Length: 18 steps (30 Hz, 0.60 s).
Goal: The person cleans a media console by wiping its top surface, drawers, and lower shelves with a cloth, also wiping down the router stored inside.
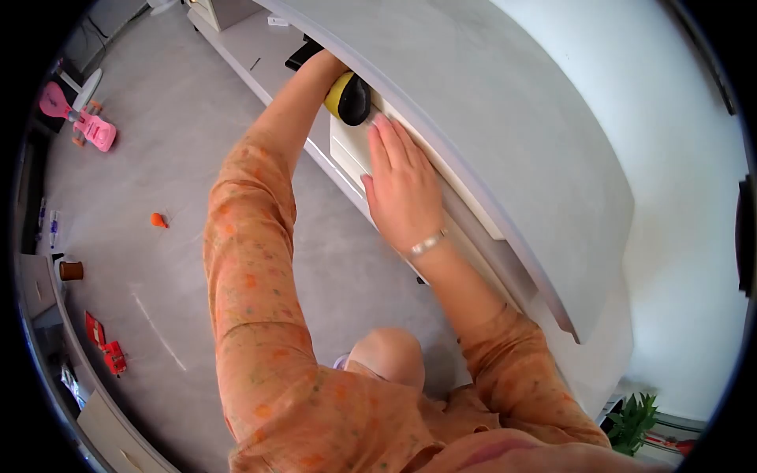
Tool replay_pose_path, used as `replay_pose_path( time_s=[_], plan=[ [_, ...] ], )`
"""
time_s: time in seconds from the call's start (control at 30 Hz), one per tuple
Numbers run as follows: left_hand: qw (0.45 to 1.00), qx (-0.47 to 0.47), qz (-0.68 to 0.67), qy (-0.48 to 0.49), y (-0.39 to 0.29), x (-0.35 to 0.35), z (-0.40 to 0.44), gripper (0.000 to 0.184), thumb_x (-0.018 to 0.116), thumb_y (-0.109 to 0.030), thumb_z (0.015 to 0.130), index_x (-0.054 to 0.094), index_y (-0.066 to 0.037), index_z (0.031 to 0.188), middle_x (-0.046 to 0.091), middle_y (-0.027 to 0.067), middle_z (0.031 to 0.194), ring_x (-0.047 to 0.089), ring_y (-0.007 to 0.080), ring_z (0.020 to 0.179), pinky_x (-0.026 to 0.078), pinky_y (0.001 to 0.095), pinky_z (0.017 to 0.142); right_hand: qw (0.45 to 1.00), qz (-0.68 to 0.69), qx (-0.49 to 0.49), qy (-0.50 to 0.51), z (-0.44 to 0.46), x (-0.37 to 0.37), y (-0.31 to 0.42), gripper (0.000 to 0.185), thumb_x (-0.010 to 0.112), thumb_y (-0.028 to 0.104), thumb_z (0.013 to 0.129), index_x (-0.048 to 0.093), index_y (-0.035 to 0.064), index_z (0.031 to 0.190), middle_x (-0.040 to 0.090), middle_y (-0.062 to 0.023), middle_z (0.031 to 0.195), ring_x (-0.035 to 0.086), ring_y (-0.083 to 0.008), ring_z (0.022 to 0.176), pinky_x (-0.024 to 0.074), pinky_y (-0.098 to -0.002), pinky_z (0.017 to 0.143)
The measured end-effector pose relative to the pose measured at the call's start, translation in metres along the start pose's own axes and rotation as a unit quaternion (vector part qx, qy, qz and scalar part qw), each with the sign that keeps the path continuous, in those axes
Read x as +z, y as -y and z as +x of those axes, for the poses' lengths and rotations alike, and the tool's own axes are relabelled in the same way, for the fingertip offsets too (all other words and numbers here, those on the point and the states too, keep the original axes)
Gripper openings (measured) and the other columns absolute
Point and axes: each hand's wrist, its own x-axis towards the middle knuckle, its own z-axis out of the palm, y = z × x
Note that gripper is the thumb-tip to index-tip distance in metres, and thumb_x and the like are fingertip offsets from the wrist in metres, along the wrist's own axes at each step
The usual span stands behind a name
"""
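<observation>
My left hand (333, 65) reaches under the overhanging grey top of a long unit; its fingers are hidden there. Right beside it is a yellow and black rounded object (337, 98) with a dark face; whether my left hand holds it does not show. My right hand (406, 185), with a bracelet at the wrist, lies with fingers stretched out along a cream drawer-like panel (348, 150) under the top. Its fingertips are close to the rounded object.
The grey top (505, 102) overhangs the low shelf (251, 59). On the floor at left lie a pink toy (96, 130), an orange item (159, 221) and a red item (113, 357). A brown pot (71, 270) is at far left; a plant (633, 426) is at lower right.
</observation>
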Motion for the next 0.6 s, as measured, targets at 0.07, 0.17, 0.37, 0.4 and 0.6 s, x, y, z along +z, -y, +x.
replay_pose_path(
  time_s=[0.07,0.17,0.37,0.4,0.6],
  plan=[
    [1.0,0.002,-0.005,0.012,-0.004,0.003,0.004,0.032,0.063,-0.012,0.086,0.065,0.004,0.114,0.069,0.0076,0.105,0.065,0.0181,0.092,0.051,0.0262,0.08,0.995,-0.095,-0.024,0.02,0.012,0.007,-0.002,0.068,0.075,0.014,0.074,0.048,-0.0031,0.134,0.043,-0.0158,0.145,0.039,-0.0301,0.135,0.035,-0.0412,0.106],
    [0.999,0.012,-0.007,0.033,-0.008,0.008,0.006,0.033,0.063,-0.012,0.086,0.065,0.004,0.114,0.068,0.0076,0.105,0.065,0.018,0.093,0.051,0.0261,0.08,0.98,-0.188,-0.053,0.026,0.01,0.012,-0.003,0.045,0.055,0.013,0.088,0.055,-0.0022,0.13,0.047,-0.0132,0.143,0.04,-0.0278,0.135,0.0339,-0.0376,0.108],
    [0.998,0.025,-0.011,0.063,-0.016,0.018,0.008,0.033,0.063,-0.013,0.087,0.065,0.004,0.115,0.068,0.0075,0.106,0.064,0.0177,0.093,0.05,0.0259,0.081,0.965,-0.251,-0.075,0.03,0.011,0.019,-0.005,0.045,0.057,0.013,0.087,0.056,0.0023,0.131,0.048,-0.011,0.144,0.038,-0.025,0.136,0.0355,-0.0361,0.105],
    [0.997,0.027,-0.012,0.067,-0.018,0.018,0.007,0.033,0.063,-0.013,0.087,0.065,0.004,0.115,0.068,0.0075,0.106,0.064,0.0177,0.094,0.05,0.0259,0.081,0.964,-0.252,-0.077,0.033,0.01,0.02,-0.005,0.045,0.057,0.013,0.087,0.056,0.0023,0.131,0.048,-0.011,0.144,0.038,-0.025,0.136,0.0355,-0.0361,0.105],
    [0.995,0.021,-0.014,0.095,-0.022,0.008,-0.004,0.034,0.062,-0.015,0.088,0.065,0.004,0.116,0.068,0.0074,0.106,0.064,0.0175,0.095,0.05,0.0258,0.082,0.966,-0.251,-0.062,0.013,0.012,0.019,-0.002,0.046,0.06,0.014,0.085,0.057,0.0026,0.129,0.049,-0.0089,0.142,0.041,-0.0242,0.132,0.0361,-0.0355,0.103]
  ],
)
